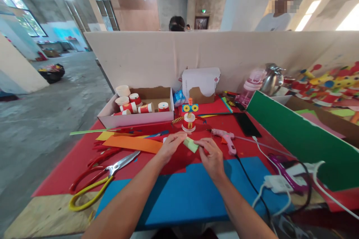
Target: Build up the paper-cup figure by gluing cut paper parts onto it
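Observation:
A small piece of light green paper (191,144) is held between my two hands above the red and blue table covering. My left hand (174,145) pinches its left end with the fingers closed. At its right end, my right hand (211,155) grips it between thumb and fingers. Just beyond the hands stands a paper cup figure (189,121) with yellow ring eyes on a blue strip and a coiled arm at its left. A pink glue gun (228,140) lies to the right of my right hand. Orange paper strips (136,143) lie to the left of my left hand.
Large scissors (112,170) with red and yellow handles lie at the left. A cardboard box (137,119) of paper cups stands behind. At right are a black phone (247,124), cables, a power strip (280,183) and a green board (297,138). People are beyond the partition (140,56).

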`<state>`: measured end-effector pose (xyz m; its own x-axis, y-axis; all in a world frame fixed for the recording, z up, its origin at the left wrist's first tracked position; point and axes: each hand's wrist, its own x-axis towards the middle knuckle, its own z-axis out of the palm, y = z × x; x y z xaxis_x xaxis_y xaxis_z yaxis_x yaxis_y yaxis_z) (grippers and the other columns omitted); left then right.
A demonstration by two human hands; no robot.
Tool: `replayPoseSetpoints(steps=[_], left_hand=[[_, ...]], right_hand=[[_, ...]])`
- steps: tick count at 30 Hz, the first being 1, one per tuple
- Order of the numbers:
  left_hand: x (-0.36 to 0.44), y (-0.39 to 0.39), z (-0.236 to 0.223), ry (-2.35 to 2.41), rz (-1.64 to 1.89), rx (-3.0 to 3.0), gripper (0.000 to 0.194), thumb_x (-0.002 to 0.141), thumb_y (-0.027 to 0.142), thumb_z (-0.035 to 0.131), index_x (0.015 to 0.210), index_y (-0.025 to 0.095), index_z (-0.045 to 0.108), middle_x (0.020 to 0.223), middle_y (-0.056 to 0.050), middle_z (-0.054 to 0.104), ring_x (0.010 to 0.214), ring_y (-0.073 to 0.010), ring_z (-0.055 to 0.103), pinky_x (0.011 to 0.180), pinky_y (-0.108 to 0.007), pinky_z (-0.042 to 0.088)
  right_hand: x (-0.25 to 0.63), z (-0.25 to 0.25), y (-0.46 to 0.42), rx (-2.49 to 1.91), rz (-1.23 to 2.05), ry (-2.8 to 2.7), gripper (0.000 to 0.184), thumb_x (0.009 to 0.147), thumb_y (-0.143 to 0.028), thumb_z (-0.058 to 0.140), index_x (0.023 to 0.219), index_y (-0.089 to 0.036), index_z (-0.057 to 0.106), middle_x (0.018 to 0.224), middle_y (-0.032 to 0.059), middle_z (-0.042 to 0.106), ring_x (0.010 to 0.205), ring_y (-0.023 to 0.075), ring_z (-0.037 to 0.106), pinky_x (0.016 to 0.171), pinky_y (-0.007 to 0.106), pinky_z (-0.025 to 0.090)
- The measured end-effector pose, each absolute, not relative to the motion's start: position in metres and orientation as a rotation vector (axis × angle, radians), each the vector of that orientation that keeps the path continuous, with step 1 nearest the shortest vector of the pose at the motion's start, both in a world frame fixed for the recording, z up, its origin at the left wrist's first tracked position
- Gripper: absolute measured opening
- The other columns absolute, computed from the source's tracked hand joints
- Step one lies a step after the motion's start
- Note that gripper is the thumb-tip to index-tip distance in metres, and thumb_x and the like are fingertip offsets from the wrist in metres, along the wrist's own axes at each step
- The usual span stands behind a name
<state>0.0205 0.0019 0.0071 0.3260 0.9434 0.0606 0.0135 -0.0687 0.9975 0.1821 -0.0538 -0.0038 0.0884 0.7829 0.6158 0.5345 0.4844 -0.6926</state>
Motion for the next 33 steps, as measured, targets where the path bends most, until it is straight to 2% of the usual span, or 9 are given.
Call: replayPoseSetpoints(steps=[3,5,8,12,16,21,26,31,33], left_hand=[[0.005,0.013,0.013,1.169,1.134,1.667,0.031,0.084,0.041,0.048,0.071,0.017,0.063,0.105,-0.008,0.067,0.094,-0.0215,0.059,0.079,-0.031,0.046],[-0.01,0.023,0.015,1.36,1.137,1.947,0.024,0.083,0.036,0.049,0.072,0.019,0.062,0.098,-0.007,0.067,0.093,-0.0212,0.057,0.081,-0.032,0.045],[-0.033,0.034,0.013,1.396,0.811,2.334,0.02,0.081,0.037,0.056,0.077,0.02,0.065,0.083,-0.006,0.065,0.086,-0.0212,0.055,0.081,-0.033,0.042],[-0.049,0.036,0.009,1.247,0.427,2.47,0.029,0.068,0.037,0.07,0.092,0.023,0.068,0.087,-0.005,0.061,0.081,-0.021,0.056,0.072,-0.029,0.042],[-0.044,0.033,0.016,1.19,0.523,2.404,0.012,0.074,0.021,0.059,0.083,0.021,0.067,0.084,-0.003,0.059,0.076,-0.0171,0.057,0.071,-0.028,0.043],[-0.018,0.017,0.028,1.015,1.007,2.08,0.027,0.077,0.026,0.063,0.102,0.018,0.06,0.095,-0.004,0.063,0.086,-0.0168,0.059,0.077,-0.028,0.046],[0.012,-0.003,0.022,0.679,0.837,2.026,0.026,0.076,0.024,0.066,0.1,0.016,0.062,0.095,-0.006,0.065,0.084,-0.0163,0.059,0.077,-0.028,0.048],[0.018,-0.005,0.017,0.584,0.785,2.204,0.027,0.079,0.019,0.062,0.106,0.021,0.065,0.11,-0.009,0.059,0.106,-0.0213,0.054,0.092,-0.034,0.044],[0.017,-0.004,0.017,0.573,0.812,2.22,0.027,0.081,0.015,0.056,0.105,0.021,0.066,0.111,-0.01,0.056,0.106,-0.0204,0.054,0.093,-0.034,0.043]], right_hand=[[0.184,-0.004,-0.051,-1.207,0.375,-1.436,0.015,0.083,-0.026,0.055,0.091,-0.022,0.066,0.086,0.0053,0.067,0.08,0.0186,0.062,0.074,0.031,0.051],[0.186,-0.006,-0.049,-1.235,0.511,-1.295,0.016,0.08,-0.035,0.059,0.086,-0.021,0.064,0.082,0.0047,0.066,0.076,0.0188,0.061,0.071,0.031,0.05],[0.187,-0.008,-0.046,-1.218,0.745,-1.079,0.025,0.077,-0.045,0.061,0.083,-0.021,0.059,0.077,0.0027,0.064,0.072,0.0179,0.06,0.066,0.029,0.049],[0.185,-0.008,-0.045,-1.185,0.998,-0.917,0.033,0.074,-0.053,0.061,0.087,-0.023,0.052,0.072,0.0,0.064,0.066,0.0175,0.06,0.057,0.028,0.047],[0.181,-0.008,-0.046,-1.174,1.298,-0.897,0.039,0.067,-0.053,0.068,0.086,-0.024,0.052,0.066,-0.0015,0.066,0.057,0.0176,0.061,0.049,0.027,0.044],[0.177,-0.008,-0.049,-1.176,1.461,-0.916,0.033,0.066,-0.049,0.071,0.076,-0.02,0.058,0.062,-0.002,0.066,0.054,0.0147,0.06,0.05,0.025,0.044],[0.176,-0.005,-0.048,-1.181,1.512,-0.887,0.03,0.062,-0.044,0.074,0.073,-0.019,0.061,0.058,-0.0028,0.064,0.049,0.0118,0.056,0.048,0.022,0.041],[0.179,-0.004,-0.046,-1.143,1.56,-0.787,0.028,0.062,-0.043,0.073,0.071,-0.02,0.062,0.056,-0.0033,0.063,0.047,0.0112,0.055,0.046,0.022,0.04],[0.179,-0.004,-0.046,-1.139,1.562,-0.764,0.028,0.062,-0.042,0.074,0.072,-0.02,0.062,0.057,-0.003,0.064,0.048,0.0112,0.056,0.048,0.022,0.042]])
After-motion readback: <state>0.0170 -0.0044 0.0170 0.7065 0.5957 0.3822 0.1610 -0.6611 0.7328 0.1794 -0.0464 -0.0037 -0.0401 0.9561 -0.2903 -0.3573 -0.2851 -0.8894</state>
